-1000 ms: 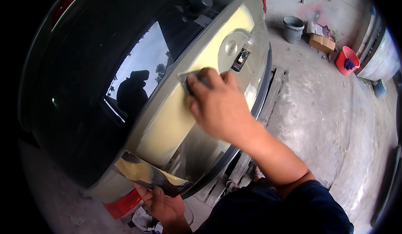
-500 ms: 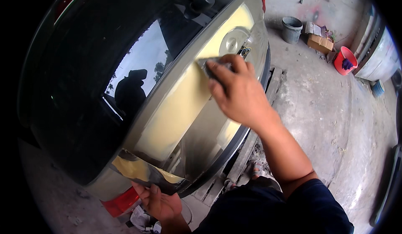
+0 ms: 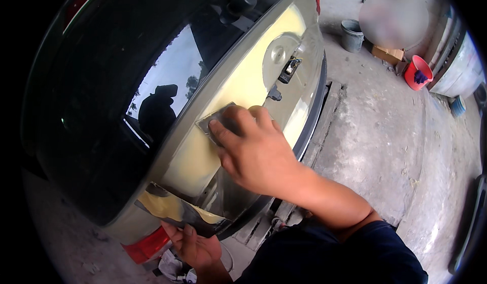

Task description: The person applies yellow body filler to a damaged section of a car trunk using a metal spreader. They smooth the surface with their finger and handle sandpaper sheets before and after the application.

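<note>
A car tailgate in dull beige-grey carries a long band of pale yellow body filler (image 3: 248, 76) below its dark rear window (image 3: 96, 101). With fingers and thumb, my right hand (image 3: 266, 154) presses a flat grey putty spreader (image 3: 207, 126) onto the band, left of the round recess (image 3: 277, 54). Lower left, my left hand (image 3: 197, 247) grips the near edge of a dark putty board (image 3: 203, 227). Yellow filler (image 3: 161, 206) lies smeared over that board, which is held close to the tailgate's lower left corner. My fingers beneath the board are partly hidden.
A loose wired fitting (image 3: 291, 69) hangs in the tailgate opening. Along the far wall stand a grey bucket (image 3: 352, 36), a cardboard box (image 3: 388, 54) and a red bucket (image 3: 418, 75). A red tail light (image 3: 144, 246) sits beyond my left hand. Concrete floor (image 3: 375, 131) stretches to the right.
My right hand has drawn the spreader down and left along the filler band, uncovering the recess and wired fitting. My left hand and the putty board have barely moved.
</note>
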### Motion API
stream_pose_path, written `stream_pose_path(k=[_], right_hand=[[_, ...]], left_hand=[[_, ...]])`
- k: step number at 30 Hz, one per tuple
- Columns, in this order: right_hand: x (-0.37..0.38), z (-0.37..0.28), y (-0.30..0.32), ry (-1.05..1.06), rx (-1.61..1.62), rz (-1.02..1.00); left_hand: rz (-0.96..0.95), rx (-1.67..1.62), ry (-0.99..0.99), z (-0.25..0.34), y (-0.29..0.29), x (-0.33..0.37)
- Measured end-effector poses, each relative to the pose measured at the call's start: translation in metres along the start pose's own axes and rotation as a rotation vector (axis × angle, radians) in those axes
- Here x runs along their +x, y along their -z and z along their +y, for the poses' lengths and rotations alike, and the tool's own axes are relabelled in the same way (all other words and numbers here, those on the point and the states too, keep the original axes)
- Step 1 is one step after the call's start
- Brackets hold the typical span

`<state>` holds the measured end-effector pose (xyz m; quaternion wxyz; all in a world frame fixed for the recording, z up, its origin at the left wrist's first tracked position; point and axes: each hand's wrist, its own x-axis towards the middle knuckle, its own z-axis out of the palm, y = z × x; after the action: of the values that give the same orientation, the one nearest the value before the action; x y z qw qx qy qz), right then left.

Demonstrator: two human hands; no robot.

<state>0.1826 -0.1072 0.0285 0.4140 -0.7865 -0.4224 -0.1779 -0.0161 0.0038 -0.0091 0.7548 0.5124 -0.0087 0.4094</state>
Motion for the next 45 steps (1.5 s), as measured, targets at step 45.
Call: stream_pose_path(k=[45], right_hand=[[0.005, 0.011, -0.005, -0.057, -0.058, 0.044]], left_hand=[[0.012, -0.009, 0.011, -0.002, -0.002, -0.003]])
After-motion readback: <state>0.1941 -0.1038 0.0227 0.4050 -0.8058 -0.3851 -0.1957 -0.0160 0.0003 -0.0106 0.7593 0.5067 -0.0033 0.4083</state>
